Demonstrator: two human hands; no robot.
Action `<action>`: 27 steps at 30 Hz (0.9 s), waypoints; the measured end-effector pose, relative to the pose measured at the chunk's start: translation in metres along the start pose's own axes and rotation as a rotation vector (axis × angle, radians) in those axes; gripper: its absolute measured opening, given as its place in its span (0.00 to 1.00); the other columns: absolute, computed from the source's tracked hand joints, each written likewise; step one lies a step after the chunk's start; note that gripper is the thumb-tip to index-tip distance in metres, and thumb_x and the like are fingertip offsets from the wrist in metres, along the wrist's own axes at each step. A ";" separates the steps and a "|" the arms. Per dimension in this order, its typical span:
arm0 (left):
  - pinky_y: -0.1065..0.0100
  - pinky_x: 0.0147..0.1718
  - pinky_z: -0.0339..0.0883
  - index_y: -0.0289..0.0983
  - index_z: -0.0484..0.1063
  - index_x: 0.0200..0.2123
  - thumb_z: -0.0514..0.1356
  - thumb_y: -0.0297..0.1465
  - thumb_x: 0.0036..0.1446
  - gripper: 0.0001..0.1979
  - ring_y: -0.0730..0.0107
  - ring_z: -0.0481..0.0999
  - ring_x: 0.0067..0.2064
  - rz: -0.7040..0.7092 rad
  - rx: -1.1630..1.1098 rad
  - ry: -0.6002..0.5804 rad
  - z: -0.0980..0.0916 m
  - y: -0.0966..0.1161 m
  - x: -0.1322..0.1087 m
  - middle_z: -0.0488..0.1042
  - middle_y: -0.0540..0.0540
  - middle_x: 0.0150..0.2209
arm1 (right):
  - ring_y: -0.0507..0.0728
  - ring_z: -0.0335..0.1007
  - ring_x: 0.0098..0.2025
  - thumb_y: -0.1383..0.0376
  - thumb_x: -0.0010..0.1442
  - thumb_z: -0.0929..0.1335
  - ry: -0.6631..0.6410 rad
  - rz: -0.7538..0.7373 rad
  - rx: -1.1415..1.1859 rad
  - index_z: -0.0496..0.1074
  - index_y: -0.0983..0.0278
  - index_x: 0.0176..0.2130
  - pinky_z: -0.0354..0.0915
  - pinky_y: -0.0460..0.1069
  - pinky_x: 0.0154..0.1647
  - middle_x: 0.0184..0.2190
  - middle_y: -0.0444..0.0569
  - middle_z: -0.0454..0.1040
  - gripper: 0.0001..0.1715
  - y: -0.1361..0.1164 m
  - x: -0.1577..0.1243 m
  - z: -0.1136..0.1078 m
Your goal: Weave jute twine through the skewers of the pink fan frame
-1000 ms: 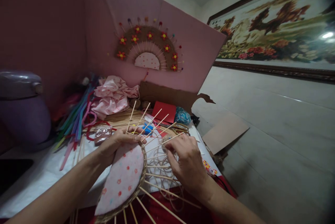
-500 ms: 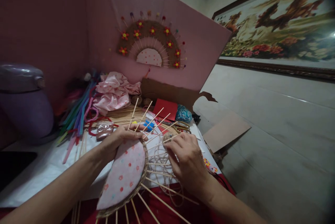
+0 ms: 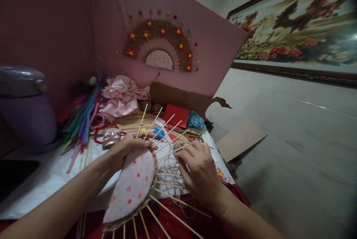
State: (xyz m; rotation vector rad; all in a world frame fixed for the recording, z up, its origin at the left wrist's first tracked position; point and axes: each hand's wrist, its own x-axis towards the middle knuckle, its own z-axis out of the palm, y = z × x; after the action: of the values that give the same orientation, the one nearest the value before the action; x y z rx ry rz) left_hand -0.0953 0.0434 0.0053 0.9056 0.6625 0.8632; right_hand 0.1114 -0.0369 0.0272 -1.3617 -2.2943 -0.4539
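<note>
Crowded table (image 3: 41, 183) | left hand (image 3: 125, 150) grips fan frame (image 3: 131, 188) at rim | right hand (image 3: 198, 174) seemingly pinches twine (image 3: 170, 172) among sticks (image 3: 167, 129)

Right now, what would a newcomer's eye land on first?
At bottom centre, the left hand grips a pink spotted half-disc ringed with fanned wooden sticks, while the right hand holds jute twine among them. On the pink wall behind hangs a finished fan with red flowers, and a large framed horse painting fills the upper right.
</note>
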 end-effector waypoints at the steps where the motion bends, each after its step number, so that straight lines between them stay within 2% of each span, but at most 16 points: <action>1: 0.71 0.24 0.67 0.35 0.73 0.38 0.65 0.24 0.42 0.16 0.70 0.75 0.24 0.005 0.002 -0.002 0.000 0.000 0.000 0.79 0.45 0.27 | 0.59 0.59 0.38 0.71 0.56 0.64 -0.002 0.002 0.003 0.70 0.64 0.31 0.53 0.55 0.40 0.30 0.50 0.70 0.06 0.000 0.000 0.000; 27: 0.72 0.22 0.67 0.34 0.72 0.38 0.64 0.22 0.41 0.16 0.70 0.75 0.23 -0.004 -0.011 0.000 0.000 0.001 0.000 0.79 0.45 0.26 | 0.59 0.59 0.37 0.71 0.56 0.65 -0.013 0.032 0.015 0.70 0.65 0.30 0.52 0.55 0.40 0.30 0.50 0.70 0.05 -0.001 -0.001 0.001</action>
State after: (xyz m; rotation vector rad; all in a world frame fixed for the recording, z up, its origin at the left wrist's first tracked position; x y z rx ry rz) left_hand -0.0952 0.0438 0.0064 0.8941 0.6592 0.8626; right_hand 0.1110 -0.0373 0.0263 -1.3953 -2.2786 -0.4178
